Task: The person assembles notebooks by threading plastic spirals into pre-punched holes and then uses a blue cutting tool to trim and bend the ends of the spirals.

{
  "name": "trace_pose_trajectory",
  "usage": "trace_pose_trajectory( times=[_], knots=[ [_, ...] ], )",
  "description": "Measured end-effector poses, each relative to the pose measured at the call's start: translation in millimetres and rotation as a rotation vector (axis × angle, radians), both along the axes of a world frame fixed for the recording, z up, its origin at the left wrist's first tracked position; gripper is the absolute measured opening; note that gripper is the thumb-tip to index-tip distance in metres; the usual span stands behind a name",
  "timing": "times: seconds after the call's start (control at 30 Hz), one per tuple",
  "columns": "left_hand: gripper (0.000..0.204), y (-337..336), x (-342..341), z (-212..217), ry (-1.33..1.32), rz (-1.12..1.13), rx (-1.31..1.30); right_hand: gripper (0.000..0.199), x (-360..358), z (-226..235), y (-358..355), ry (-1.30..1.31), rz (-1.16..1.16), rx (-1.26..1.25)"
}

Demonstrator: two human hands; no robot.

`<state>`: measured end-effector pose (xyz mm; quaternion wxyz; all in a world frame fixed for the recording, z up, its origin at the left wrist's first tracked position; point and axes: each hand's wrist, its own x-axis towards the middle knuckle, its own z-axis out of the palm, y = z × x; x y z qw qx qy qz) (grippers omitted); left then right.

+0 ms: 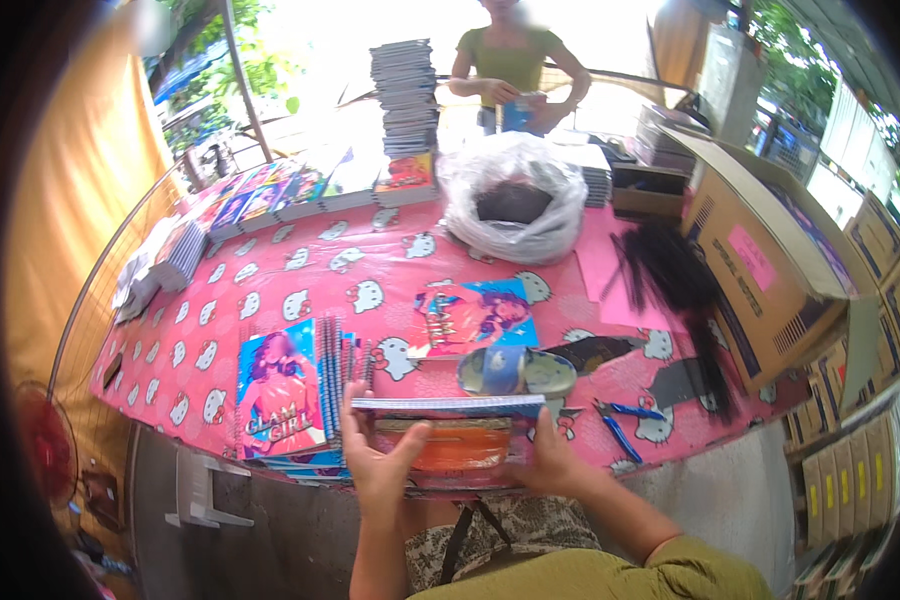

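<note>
My left hand (382,452) and my right hand (558,458) grip the two ends of a notebook (450,404), held almost edge-on at the table's front edge. Below its white page edge an orange, shiny surface (460,446) shows; I cannot tell whether it belongs to the notebook. Left of my left hand lies a stack of spiral notebooks (282,385) with blue and pink covers. Beyond the held notebook are a slipper (518,371) and a loose cover (475,317). Blue-handled pliers (620,437) lie open to the right of my right hand.
Black binding coils (670,275) lie beside a large cardboard box (760,270) at right. A clear plastic bag (515,225) and tall notebook stack (404,110) stand at the back. Another person (515,65) stands across the table (300,275). A red fan (45,445) is at left.
</note>
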<state>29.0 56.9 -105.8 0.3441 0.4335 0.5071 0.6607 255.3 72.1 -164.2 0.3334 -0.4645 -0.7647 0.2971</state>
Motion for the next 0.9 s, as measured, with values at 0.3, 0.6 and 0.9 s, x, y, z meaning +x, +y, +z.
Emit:
trace_pose_trajectory(
  times=[0.3, 0.6, 0.9],
  knots=[
    [0.063, -10.9, 33.4, 36.8, 0.957, 0.243, 0.369, 0.022, 222.1, -3.2, 136.4, -0.517, -0.906, 0.188],
    [0.037, 9.9, 58.8, 23.9, 1.24, 0.002, 0.264, 0.026, 191.6, 17.5, 121.5, -0.545, -0.677, 0.268],
    [0.018, 16.5, 64.0, 27.6, 0.922, 0.0, 0.294, 0.024, 47.3, 87.8, 38.5, 0.191, 0.04, 0.301]
  ],
)
